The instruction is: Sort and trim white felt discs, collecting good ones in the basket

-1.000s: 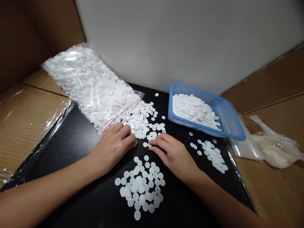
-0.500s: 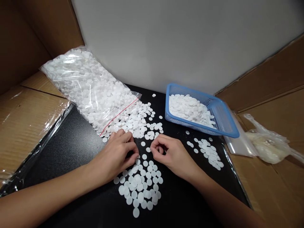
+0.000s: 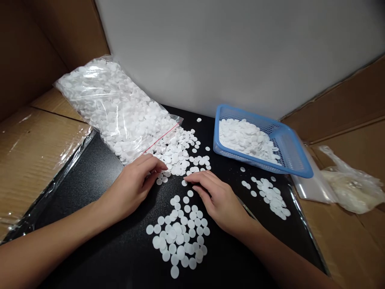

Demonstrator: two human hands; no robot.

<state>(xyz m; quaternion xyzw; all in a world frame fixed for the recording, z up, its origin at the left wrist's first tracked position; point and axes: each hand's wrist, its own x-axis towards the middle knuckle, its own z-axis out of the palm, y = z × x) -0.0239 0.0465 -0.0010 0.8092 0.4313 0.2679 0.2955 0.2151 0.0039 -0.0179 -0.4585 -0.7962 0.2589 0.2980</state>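
Note:
Small round white discs lie on the black tabletop in several groups. My left hand (image 3: pixel 136 184) is at the near edge of the heap of discs (image 3: pixel 176 158) spilling from the bag's mouth. Its fingers curve over the edge discs, with the thumb apart from them. My right hand (image 3: pixel 221 202) has its index finger stretched out, its tip at a single disc (image 3: pixel 184 183) on the table. The thumb stays apart below that finger. Between the forearms, a loose, partly overlapping spread of discs (image 3: pixel 180 237) lies closer to me. No disc shows gripped in either hand.
A clear zip bag (image 3: pixel 111 108) with a red seal line, full of discs, lies at the back left. A blue basket (image 3: pixel 296 154) holding discs stands at the back right. Beside my right forearm is a smaller disc group (image 3: pixel 273 198). Cardboard (image 3: pixel 39 140) borders the table.
My left hand has moved left and back towards the heap, its fingers opening. The right hand's fingers have uncurled, the index reaching forward-left. The view has shifted slightly.

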